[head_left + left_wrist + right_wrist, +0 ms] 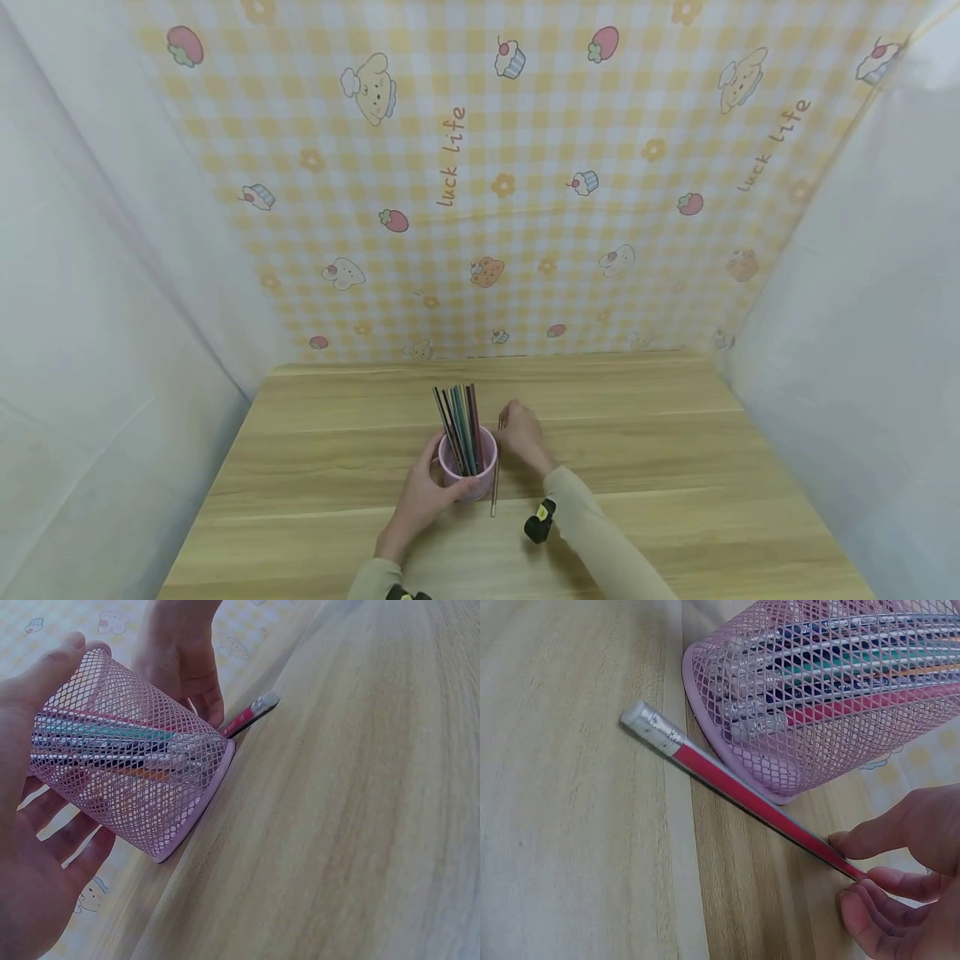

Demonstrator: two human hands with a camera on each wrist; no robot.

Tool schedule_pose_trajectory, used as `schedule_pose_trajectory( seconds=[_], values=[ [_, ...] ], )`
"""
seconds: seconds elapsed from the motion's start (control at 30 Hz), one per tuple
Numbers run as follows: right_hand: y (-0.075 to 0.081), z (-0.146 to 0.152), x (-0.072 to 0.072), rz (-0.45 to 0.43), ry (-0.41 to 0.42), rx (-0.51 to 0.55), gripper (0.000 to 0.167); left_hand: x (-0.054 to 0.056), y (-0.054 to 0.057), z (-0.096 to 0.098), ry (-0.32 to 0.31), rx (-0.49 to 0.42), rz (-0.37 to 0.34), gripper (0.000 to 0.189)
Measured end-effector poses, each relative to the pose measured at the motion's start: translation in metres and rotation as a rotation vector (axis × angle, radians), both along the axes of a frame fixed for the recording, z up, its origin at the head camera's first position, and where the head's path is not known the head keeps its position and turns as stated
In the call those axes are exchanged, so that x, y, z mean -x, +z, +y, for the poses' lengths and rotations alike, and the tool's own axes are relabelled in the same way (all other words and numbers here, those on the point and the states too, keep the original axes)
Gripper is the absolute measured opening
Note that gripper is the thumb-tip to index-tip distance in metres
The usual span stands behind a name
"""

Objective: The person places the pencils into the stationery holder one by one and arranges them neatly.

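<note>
A pink mesh pencil cup (489, 468) stands on the wooden table, filled with several pencils (463, 421) that lean to the left. Curled about its near left side, my left hand (422, 498) grips the cup, thumb in front and fingers behind. Just right of the cup, my right hand (523, 435) pinches a red-striped pencil (739, 787) between thumb and fingers at its far part. That pencil's white eraser end (639, 716) points back toward me, close beside the cup's base. In the left wrist view the mesh shows pencils with silvery ends resting near the bottom.
The wooden tabletop (315, 467) spreads out around the cup. Behind it hangs a yellow checked cloth (465, 250) with cartoon prints, and white sheets (90, 333) close off the left and right sides.
</note>
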State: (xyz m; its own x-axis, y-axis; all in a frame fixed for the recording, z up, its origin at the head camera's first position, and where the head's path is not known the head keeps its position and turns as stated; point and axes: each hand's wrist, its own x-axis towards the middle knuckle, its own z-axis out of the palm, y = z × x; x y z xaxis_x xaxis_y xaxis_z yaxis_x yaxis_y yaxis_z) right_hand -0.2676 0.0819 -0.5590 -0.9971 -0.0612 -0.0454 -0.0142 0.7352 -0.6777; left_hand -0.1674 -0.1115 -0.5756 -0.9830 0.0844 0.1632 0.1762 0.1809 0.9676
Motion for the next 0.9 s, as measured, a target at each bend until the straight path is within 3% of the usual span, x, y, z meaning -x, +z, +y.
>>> schedule_pose_trajectory(
  seconds=[0.2,0.6,0.9],
  values=[
    [0.002,0.004,0.000,-0.008,-0.005,0.004,0.031,-0.001,0.003,0.001,0.004,0.012,-0.015,0.092],
    [0.001,0.014,0.003,-0.003,-0.028,-0.054,0.031,-0.002,0.004,0.000,0.005,0.007,-0.004,0.092],
    [0.014,0.018,0.006,0.101,-0.029,0.024,0.021,-0.002,0.003,0.000,0.003,0.008,-0.003,0.092]
  ],
)
